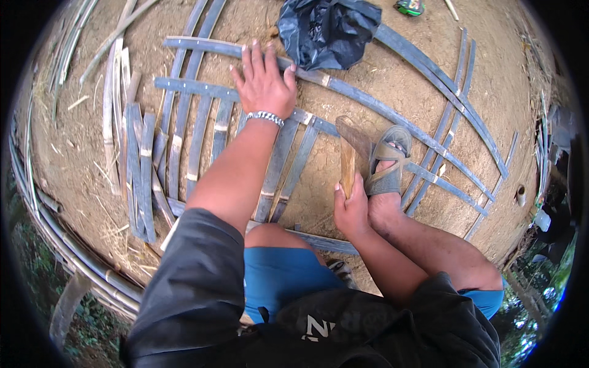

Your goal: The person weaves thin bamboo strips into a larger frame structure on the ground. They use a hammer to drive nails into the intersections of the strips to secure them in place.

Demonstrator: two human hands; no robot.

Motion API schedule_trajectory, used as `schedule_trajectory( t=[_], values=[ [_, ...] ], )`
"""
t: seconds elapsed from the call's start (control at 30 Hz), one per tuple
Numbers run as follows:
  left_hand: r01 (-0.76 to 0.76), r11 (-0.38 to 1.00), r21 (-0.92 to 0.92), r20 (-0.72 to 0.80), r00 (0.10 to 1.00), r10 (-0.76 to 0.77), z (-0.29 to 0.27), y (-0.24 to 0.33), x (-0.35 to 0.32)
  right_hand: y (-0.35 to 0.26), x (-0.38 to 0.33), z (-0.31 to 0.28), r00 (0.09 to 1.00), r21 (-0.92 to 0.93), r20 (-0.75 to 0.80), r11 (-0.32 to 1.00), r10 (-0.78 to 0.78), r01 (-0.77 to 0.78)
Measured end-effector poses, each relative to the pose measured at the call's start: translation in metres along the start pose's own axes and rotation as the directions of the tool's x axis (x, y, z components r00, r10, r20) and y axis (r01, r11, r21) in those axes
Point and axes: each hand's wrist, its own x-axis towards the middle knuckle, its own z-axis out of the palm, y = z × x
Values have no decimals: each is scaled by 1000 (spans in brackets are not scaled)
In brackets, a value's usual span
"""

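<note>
My left hand (264, 87) lies palm down with its fingers spread over a long dark bamboo slat (359, 101). A shorter bamboo slat (199, 87) runs below it across several upright slats (196, 135), forming a lattice. My right hand (352, 208) is closed round the pale handle of an L-shaped wooden tool (348, 161). The tool's dark, thick end points up and right, beside my sandalled foot (388, 161). That foot rests among the slats, over the right part of the shorter slat's line.
A black plastic bag (328, 30) lies above the long slat, with a green and black object (410, 7) to its right. Crossed slats (457, 101) spread at the right. Loose bamboo strips (140, 172) are piled at the left, near long poles (86, 251) along the edge.
</note>
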Motion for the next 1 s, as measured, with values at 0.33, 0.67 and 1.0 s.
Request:
schedule_trajectory(
  t=[0.33,0.67,1.0],
  values=[
    [-22,999,34,28,999,21,0,0,1,-1,9,-5,985,-168,-24,972,-172,166],
    [-29,999,19,1,1000,29,0,0,0,6,9,-3,977,-126,-46,971,-211,203],
    [-33,999,16,26,999,32,-5,2,1,16,8,-11,961,-253,-7,931,-276,265]
  ],
)
